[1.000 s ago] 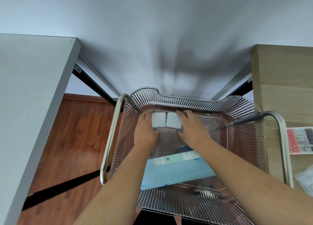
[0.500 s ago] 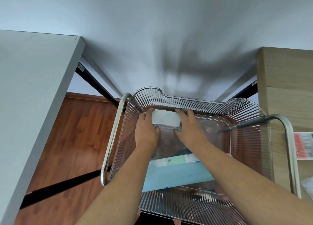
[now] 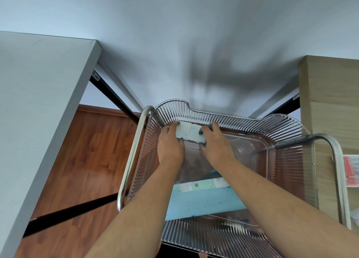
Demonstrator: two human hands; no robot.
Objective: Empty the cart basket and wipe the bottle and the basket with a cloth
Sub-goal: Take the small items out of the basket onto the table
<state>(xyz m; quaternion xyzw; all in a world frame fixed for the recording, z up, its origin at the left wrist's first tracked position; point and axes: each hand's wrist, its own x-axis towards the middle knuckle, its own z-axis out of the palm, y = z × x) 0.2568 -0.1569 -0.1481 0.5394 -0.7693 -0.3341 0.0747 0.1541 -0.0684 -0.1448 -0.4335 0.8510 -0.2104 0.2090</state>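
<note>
A clear ribbed plastic basket (image 3: 229, 120) sits in the cart's top frame, in the middle of the view. Both my hands are inside it and press a folded white cloth (image 3: 189, 132) against the far inner wall. My left hand (image 3: 170, 144) holds the cloth's left end and my right hand (image 3: 214, 142) its right end. Through the clear floor of the basket a light blue flat pack (image 3: 202, 201) with a printed label shows on the level below. No bottle is in view.
The cart's chrome rails curve along the left (image 3: 132, 158) and right (image 3: 338, 170) sides of the basket. A grey tabletop (image 3: 38, 112) lies at left, a wooden cabinet (image 3: 330, 94) at right, a white wall ahead, wooden floor (image 3: 83, 160) below.
Both hands have slid the cloth up from the basket floor to the far wall. The view has shifted a little.
</note>
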